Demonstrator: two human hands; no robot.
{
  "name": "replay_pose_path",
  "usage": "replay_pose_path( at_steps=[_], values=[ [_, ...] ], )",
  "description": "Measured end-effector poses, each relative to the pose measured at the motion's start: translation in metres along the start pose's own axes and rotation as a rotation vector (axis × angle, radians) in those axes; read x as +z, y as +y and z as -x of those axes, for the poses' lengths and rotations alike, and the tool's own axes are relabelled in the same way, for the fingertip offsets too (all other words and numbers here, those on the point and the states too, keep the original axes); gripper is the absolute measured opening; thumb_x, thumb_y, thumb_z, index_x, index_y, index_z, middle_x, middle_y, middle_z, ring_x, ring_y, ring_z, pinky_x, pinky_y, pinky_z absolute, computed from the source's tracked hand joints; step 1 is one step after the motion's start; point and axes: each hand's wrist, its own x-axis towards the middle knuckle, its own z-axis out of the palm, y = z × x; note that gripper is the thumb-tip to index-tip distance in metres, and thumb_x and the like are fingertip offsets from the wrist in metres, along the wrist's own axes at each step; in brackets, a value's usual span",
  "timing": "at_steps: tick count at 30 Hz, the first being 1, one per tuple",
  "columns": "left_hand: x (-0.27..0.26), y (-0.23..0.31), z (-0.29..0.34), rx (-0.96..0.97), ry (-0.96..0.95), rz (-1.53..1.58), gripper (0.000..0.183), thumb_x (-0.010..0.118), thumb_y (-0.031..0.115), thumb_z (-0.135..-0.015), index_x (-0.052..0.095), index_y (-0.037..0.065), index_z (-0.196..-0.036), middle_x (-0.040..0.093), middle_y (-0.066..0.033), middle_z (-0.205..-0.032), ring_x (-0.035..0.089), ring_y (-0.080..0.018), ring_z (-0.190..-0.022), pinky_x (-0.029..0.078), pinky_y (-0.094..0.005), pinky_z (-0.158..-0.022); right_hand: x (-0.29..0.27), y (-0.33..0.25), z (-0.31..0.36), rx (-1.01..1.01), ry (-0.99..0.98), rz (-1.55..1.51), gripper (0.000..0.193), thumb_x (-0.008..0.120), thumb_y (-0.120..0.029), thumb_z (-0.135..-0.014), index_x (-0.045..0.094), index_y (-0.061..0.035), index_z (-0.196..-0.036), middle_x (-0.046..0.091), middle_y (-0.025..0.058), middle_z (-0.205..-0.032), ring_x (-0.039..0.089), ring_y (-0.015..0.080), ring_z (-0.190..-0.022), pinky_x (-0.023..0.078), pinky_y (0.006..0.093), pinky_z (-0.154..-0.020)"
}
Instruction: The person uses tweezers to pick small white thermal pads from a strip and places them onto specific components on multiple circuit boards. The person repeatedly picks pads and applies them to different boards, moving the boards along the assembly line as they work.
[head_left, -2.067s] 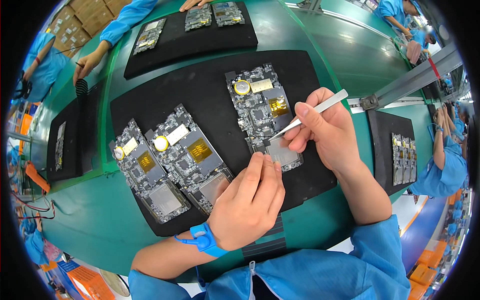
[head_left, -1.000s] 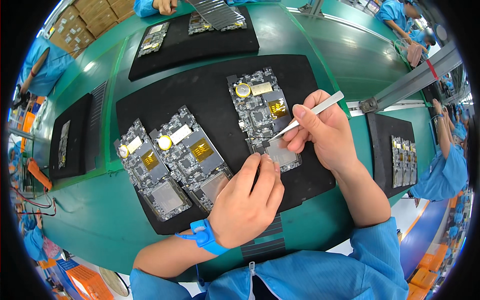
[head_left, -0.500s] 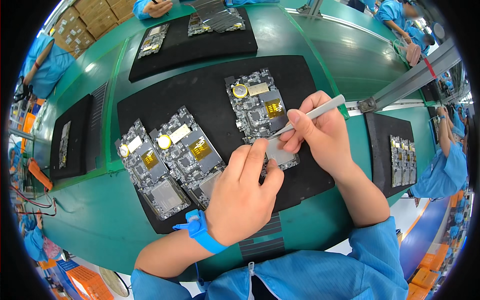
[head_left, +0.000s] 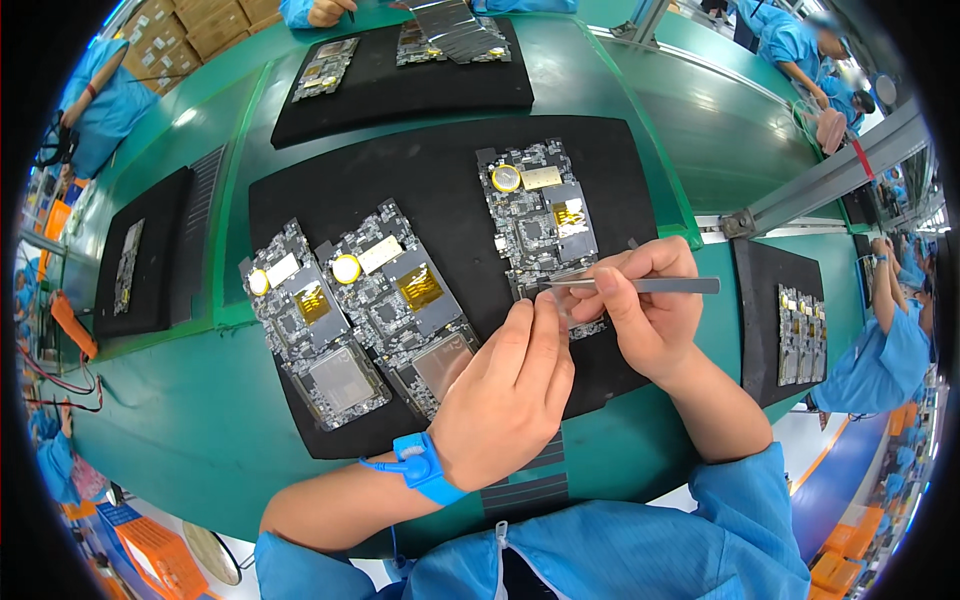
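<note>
My right hand (head_left: 655, 310) pinches metal tweezers (head_left: 670, 286), held almost level with the tips pointing left. Those tips are over the lower half of a dark circuit board (head_left: 535, 215) with a round yellow-rimmed coin cell and amber tape. My left hand (head_left: 505, 390), in a blue wrist strap (head_left: 428, 470), has its fingers pressed together at the board's lower part, close to the tips. Anything between the left fingers is hidden, as is much of the board's silver shield. Two similar circuit boards, a middle one (head_left: 385, 285) and a left one (head_left: 300, 305), lie side by side on the black mat (head_left: 450, 160).
Another black mat (head_left: 440, 95) with boards lies across the green table (head_left: 150, 400), near a co-worker's hand (head_left: 328, 12). More mats stand at left (head_left: 165, 230) and right (head_left: 760, 330). A metal rail (head_left: 820, 190) slants in from the right.
The tweezers have swung from a steep slant to nearly level, their rear end lower. My left fingers have straightened and closed together near the tips. The whole view has shifted slightly.
</note>
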Motion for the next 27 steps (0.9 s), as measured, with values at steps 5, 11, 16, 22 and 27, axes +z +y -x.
replay_pose_path(
  at_steps=[5, 11, 16, 22, 27],
  values=[
    [-0.002, 0.001, 0.002, 0.001, -0.026, 0.008, 0.037, 0.062, 0.007, -0.071, 0.061, -0.011, -0.103, 0.056, -0.0259, -0.112, 0.054, -0.0354, -0.103, 0.051, -0.0366, -0.086, -0.002, -0.003, -0.003, -0.132, -0.055, 0.139, 0.013, 0.061, -0.001, -0.088, 0.048, 0.0009, -0.088, 0.064, 0.0086, -0.076, 0.065, 0.0096, -0.06, 0.05, 0.0205, -0.051],
    [-0.01, 0.002, 0.0, -0.011, 0.041, 0.067, 0.036, 0.061, 0.009, -0.07, 0.062, -0.01, -0.1, 0.057, -0.0228, -0.11, 0.057, -0.0336, -0.1, 0.052, -0.0371, -0.085, 0.002, -0.026, -0.002, 0.176, 0.122, -0.234, 0.017, 0.058, -0.004, -0.091, 0.041, 0.0001, -0.092, 0.063, 0.0123, -0.074, 0.063, 0.0123, -0.057, 0.052, 0.0219, -0.05],
    [-0.047, 0.015, 0.054, 0.303, -0.175, 0.366, 0.035, 0.059, 0.01, -0.065, 0.065, -0.005, -0.095, 0.063, -0.0151, -0.096, 0.061, -0.0293, -0.095, 0.052, -0.0305, -0.072, -0.019, -0.071, 0.04, 0.506, 0.142, -0.428, 0.019, 0.057, -0.006, -0.092, 0.038, -0.001, -0.093, 0.063, 0.0154, -0.076, 0.064, 0.0144, -0.057, 0.055, 0.0244, -0.051],
    [-0.037, 0.03, 0.114, 0.199, -0.263, 0.358, 0.026, 0.071, 0.017, -0.074, 0.067, -0.002, -0.092, 0.064, -0.0123, -0.096, 0.061, -0.0258, -0.096, 0.051, -0.0312, -0.072, 0.021, -0.084, 0.121, 0.845, 0.08, -0.386, 0.02, 0.058, -0.007, -0.092, 0.039, -0.0007, -0.092, 0.063, 0.0134, -0.075, 0.066, 0.013, -0.061, 0.055, 0.023, -0.053],
    [-0.033, 0.033, 0.126, 0.203, -0.198, 0.311, 0.019, 0.067, 0.017, -0.077, 0.069, -0.003, -0.078, 0.063, -0.0156, -0.097, 0.06, -0.0287, -0.098, 0.053, -0.0341, -0.08, 0.042, -0.084, 0.14, 0.846, 0.047, -0.241, 0.021, 0.06, -0.009, -0.091, 0.041, -0.0005, -0.088, 0.063, 0.0116, -0.073, 0.066, 0.0116, -0.062, 0.055, 0.0219, -0.053]
  ],
)
